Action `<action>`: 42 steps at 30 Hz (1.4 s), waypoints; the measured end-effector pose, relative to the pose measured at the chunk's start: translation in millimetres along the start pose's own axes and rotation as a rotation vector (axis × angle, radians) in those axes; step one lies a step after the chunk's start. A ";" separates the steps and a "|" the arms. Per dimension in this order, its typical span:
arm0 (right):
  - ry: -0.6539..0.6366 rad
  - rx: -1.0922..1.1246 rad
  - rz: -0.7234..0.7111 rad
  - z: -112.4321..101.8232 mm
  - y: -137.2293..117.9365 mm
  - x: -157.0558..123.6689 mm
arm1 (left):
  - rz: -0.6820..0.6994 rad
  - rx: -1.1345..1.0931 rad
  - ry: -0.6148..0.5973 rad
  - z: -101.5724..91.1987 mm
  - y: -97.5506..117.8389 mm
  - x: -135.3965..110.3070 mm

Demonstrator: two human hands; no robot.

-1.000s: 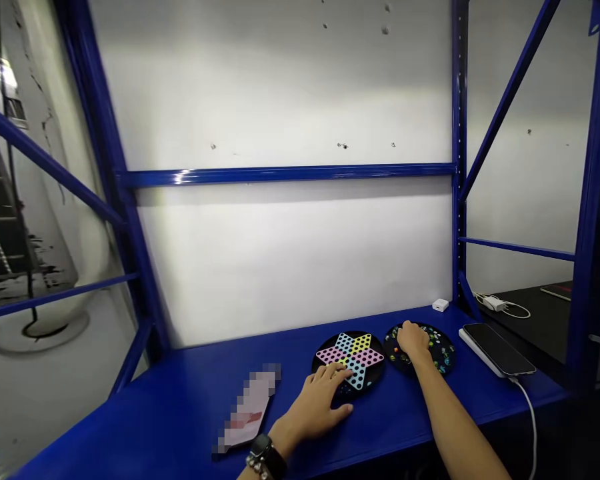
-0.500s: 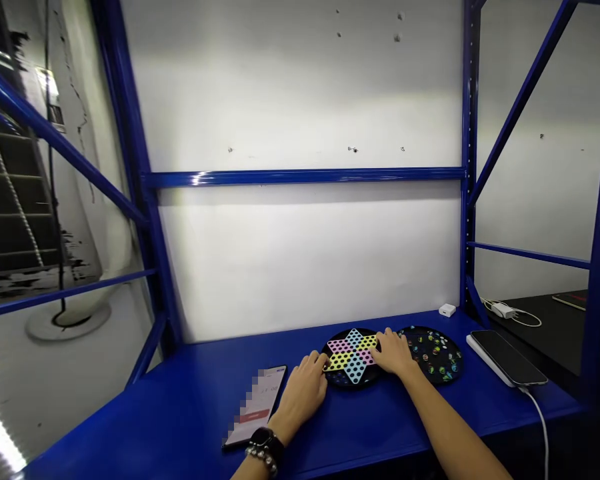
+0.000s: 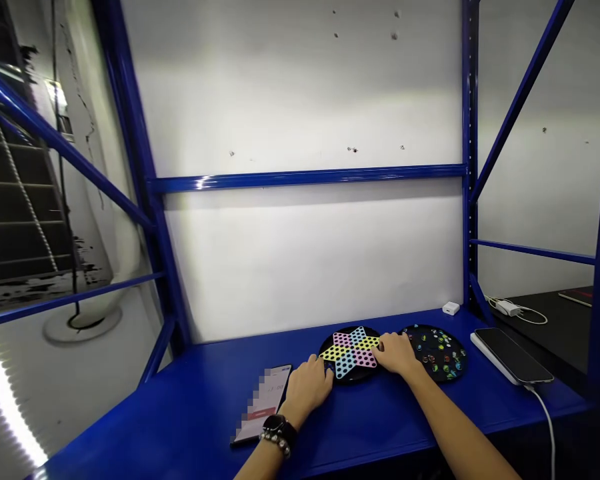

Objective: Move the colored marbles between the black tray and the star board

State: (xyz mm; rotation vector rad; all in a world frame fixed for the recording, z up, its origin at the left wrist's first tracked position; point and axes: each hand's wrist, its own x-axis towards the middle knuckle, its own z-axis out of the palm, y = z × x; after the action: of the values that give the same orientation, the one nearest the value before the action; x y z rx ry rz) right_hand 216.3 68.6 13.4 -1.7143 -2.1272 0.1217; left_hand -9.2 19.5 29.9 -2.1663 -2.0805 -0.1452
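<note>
A star-shaped Chinese checkers board [image 3: 351,352] in pink, yellow and blue, full of holes, lies over a round black tray [image 3: 353,380]. At its left edge is my left hand [image 3: 307,383], fingers curled against the board's yellow point. My right hand [image 3: 396,351] has its fingers bent over the opposite yellow point. The fingertips of both hands are partly hidden, so the exact grip is hard to see. Close by on the right, a second round black tray [image 3: 437,373] holds several coloured glass marbles, its left edge partly covered by my right hand.
A phone [image 3: 265,403] with a lit screen lies left of my left hand. To the right are another phone [image 3: 513,353] on a white block with a cable, and a small white case [image 3: 451,308]. Blue posts and bars frame the blue table [image 3: 190,400] before a white wall.
The star board has turned slightly clockwise between my hands. My left hand has come a little lower along the board's edge. The whole view has shifted slightly.
</note>
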 end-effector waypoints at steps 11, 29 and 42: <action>-0.060 0.157 -0.128 6.5 -10.4 -2.6 | -0.173 0.013 -0.046 12.1 1.3 49.9; 0.125 0.319 -0.004 12.5 -10.9 5.1 | -0.003 -0.070 -0.133 26.8 -1.9 48.4; 0.082 0.322 -0.007 13.0 -10.0 5.8 | -0.022 -0.077 -0.064 14.8 1.2 38.2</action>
State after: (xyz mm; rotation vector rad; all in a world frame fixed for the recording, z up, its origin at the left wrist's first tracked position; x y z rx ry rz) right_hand 201.4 74.0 6.2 -1.4975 -1.9315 0.3646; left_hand -6.7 59.5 21.5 -2.2209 -2.1689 -0.1630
